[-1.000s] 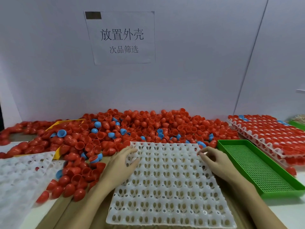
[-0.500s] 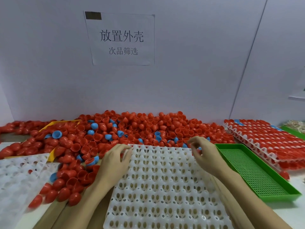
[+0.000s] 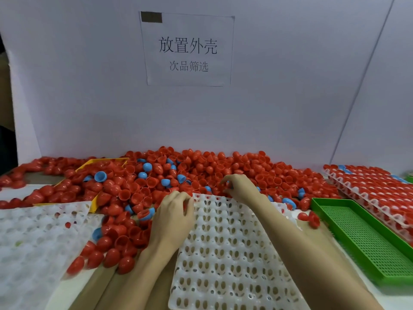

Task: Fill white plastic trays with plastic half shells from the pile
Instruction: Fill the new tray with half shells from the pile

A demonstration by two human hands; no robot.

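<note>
White wall backs a pile of shells (image 3: pixel 223 173), where the left hand (image 3: pixel 173 217) pinches one by the tray's (image 3: pixel 234 253) corner and the right hand (image 3: pixel 240 187) curls round another.

Two bare forearms, no sleeves showing. No gloves, rings, watch or bands on left hand (image 3: pixel 173 217) or right hand (image 3: pixel 240 189). Slender fingers, short plain nails.
</note>
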